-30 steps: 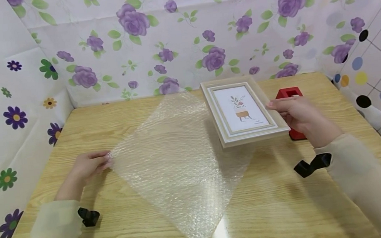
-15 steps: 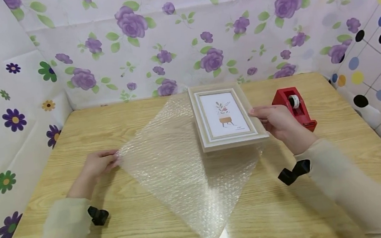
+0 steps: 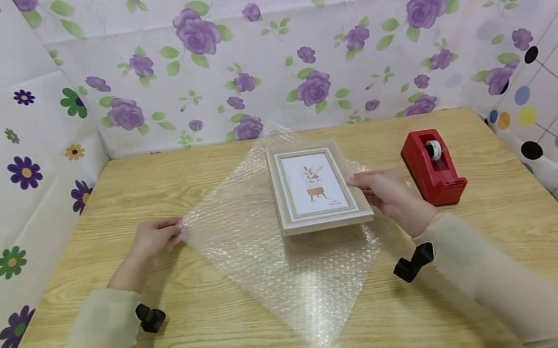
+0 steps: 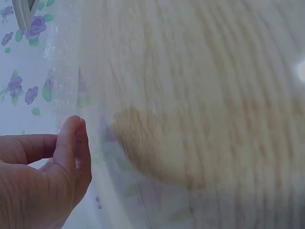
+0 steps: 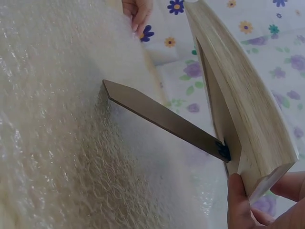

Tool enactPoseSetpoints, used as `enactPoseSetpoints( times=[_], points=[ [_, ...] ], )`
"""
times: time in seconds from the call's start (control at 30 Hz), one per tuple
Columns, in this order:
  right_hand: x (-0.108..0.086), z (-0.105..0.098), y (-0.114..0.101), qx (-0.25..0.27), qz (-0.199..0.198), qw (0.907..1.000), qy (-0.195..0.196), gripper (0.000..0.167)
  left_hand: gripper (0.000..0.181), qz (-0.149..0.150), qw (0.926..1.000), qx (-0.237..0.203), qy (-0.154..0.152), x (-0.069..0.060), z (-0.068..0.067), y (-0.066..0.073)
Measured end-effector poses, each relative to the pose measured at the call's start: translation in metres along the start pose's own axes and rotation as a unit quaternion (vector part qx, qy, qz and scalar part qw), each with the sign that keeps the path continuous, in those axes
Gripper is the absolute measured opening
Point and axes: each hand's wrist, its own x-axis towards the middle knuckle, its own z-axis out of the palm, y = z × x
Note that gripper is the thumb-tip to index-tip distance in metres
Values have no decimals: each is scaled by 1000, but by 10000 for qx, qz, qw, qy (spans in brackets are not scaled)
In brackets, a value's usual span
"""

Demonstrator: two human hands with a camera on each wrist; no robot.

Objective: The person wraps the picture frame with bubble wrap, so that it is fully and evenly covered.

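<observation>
A picture frame [image 3: 315, 187] with a pale wood border and a plant print is gripped at its right edge by my right hand [image 3: 388, 196]. Its front faces up in the head view. The right wrist view shows its stand [image 5: 162, 117] folded out behind, the tip at the bubble wrap. Beneath the frame lies a clear sheet of bubble wrap [image 3: 250, 239], turned cornerwise on the table. My left hand [image 3: 155, 241] pinches its left corner between thumb and fingers. The frame covers part of the sheet.
A red tape dispenser [image 3: 434, 169] holding a small roll stands right of my right hand. The wooden table [image 3: 199, 341] meets flower-printed cloth [image 3: 218, 78] at the back, with more patterned cloth along both sides.
My right hand has brought the picture frame left and lower over the bubble wrap. My left hand has shifted right with the pinched corner, and the sheet has slid right.
</observation>
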Motion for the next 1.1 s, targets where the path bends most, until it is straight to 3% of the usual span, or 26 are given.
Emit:
enactPoseSetpoints(
  times=[0.3,0.47,0.77,1.0,1.1],
  points=[
    [7,3,6,261,60,9996,-89,28,46,-85,9997,-204,122,1,3,-6],
    [4,0,2,497,92,9985,-217,3,46,-118,9996,-231,120,0,4,-6],
    [0,7,-3,727,203,9958,-528,14,47,-188,9984,-521,76,0,5,-7],
    [6,12,9,690,450,9959,-380,4,47,-213,9987,-458,-19,-2,8,-8],
    [10,14,14,655,513,9959,-342,14,47,-217,9977,-632,-73,-2,10,-8]
  ],
)
